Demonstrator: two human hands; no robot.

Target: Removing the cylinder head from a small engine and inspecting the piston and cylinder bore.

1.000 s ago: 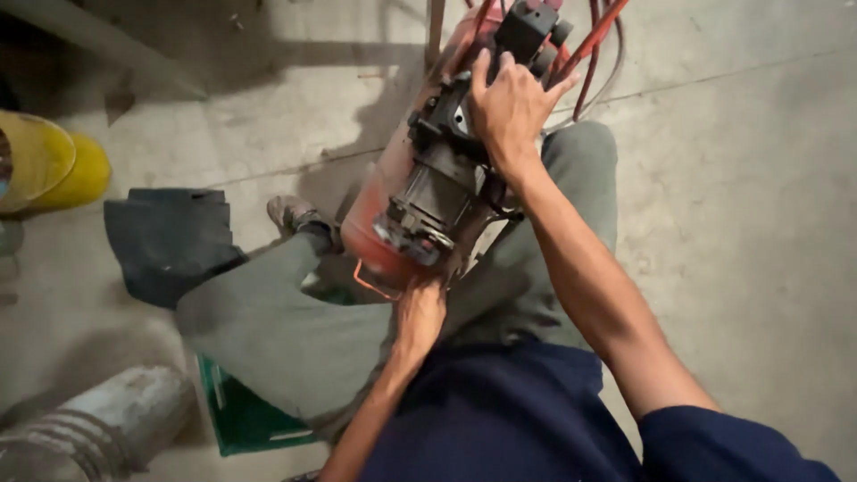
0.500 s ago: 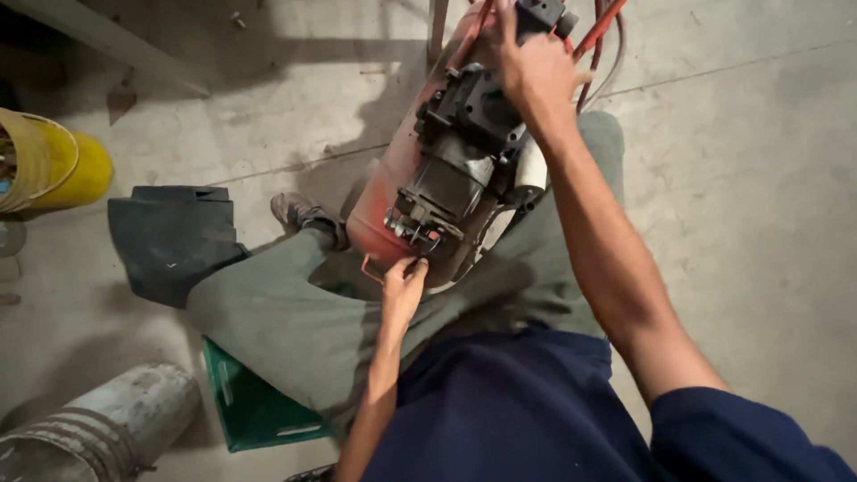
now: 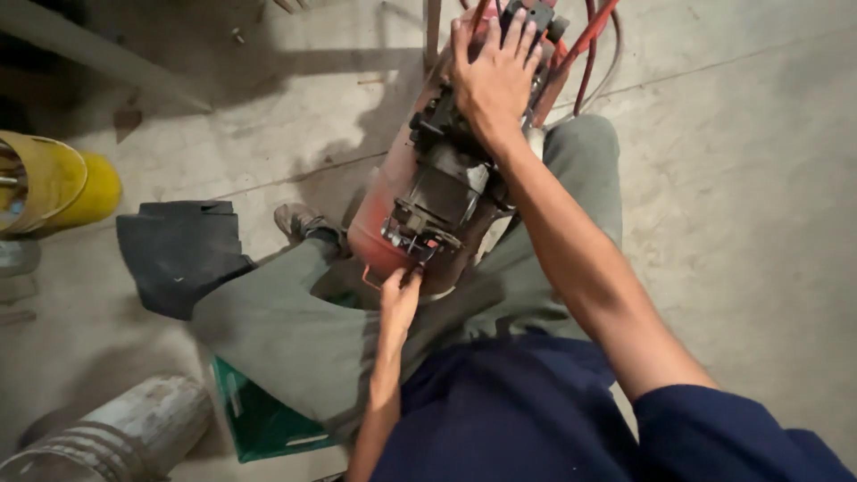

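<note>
A red tank with a dark motor unit (image 3: pixel 442 192) on top lies tilted between my knees. My right hand (image 3: pixel 493 76) rests flat on the far upper end of the motor, fingers spread over the black top part. My left hand (image 3: pixel 399 299) reaches up to the near end of the motor, its fingertips touching a small fitting by a red wire loop. Whether the fingers pinch something there is hidden. Red hoses (image 3: pixel 589 45) run off the far end of the machine.
I sit on a green crate (image 3: pixel 259 419) on a concrete floor. A dark cloth (image 3: pixel 178 250) lies at the left by my shoe (image 3: pixel 299 221). A yellow bucket (image 3: pixel 54 187) stands at the far left. A grey cylinder (image 3: pixel 116 437) lies at the lower left.
My right hand has slid farther up the motor toward its far end. My left hand has risen from under the tank to the fitting at the motor's near end.
</note>
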